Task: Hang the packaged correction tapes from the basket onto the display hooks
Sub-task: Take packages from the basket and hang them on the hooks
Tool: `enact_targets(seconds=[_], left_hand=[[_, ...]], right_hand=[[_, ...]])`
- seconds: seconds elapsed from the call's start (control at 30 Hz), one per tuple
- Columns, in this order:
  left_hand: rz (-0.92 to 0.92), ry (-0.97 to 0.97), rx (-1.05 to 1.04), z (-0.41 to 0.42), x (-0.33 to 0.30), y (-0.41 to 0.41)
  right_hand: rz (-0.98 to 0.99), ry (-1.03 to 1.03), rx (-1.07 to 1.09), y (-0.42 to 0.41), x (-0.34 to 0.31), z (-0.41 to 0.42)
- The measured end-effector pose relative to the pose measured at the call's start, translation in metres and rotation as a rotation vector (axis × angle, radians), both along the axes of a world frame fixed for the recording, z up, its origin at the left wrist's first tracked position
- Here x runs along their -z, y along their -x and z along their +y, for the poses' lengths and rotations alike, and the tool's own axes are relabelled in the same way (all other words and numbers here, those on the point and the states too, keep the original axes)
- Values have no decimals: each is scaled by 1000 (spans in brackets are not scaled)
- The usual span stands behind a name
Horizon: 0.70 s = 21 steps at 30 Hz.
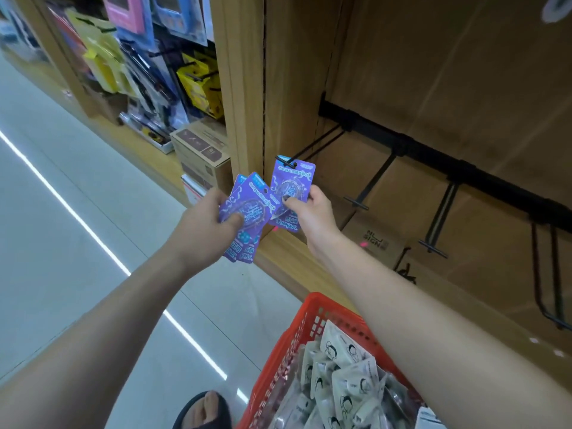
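My right hand (311,216) pinches a purple packaged correction tape (292,184) by its lower half. The pack's top hole sits at the tip of the leftmost black display hook (318,144). Just to the left, my left hand (205,226) grips a fanned stack of the same purple packs (247,212), thumb across their front. A red plastic basket (309,317) stands below my right forearm, filled with several pale packaged items (343,379).
Bare black hooks (371,184) stick out from a black rail (464,171) on the wooden back panel. A wooden upright (244,88) divides this bay from a stocked bay at left. Cardboard boxes (201,150) sit low on the shelf. A foot in a black sandal (204,411) is on the tiled floor.
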<state>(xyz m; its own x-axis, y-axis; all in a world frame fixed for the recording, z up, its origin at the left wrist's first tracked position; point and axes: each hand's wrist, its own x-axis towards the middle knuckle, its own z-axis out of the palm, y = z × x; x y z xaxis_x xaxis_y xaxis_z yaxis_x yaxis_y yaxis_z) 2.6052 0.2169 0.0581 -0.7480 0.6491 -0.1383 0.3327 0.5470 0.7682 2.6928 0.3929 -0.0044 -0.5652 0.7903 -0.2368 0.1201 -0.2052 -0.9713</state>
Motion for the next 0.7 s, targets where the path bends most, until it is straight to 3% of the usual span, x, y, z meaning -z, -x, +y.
enact_targets(seconds=[0.47, 0.7], left_hand=[[-38, -41, 28, 16, 10, -3], [-75, -75, 15, 26, 14, -4]], right_hand=[[68, -12, 15, 5, 22, 2], [-35, -21, 132, 19, 26, 34]])
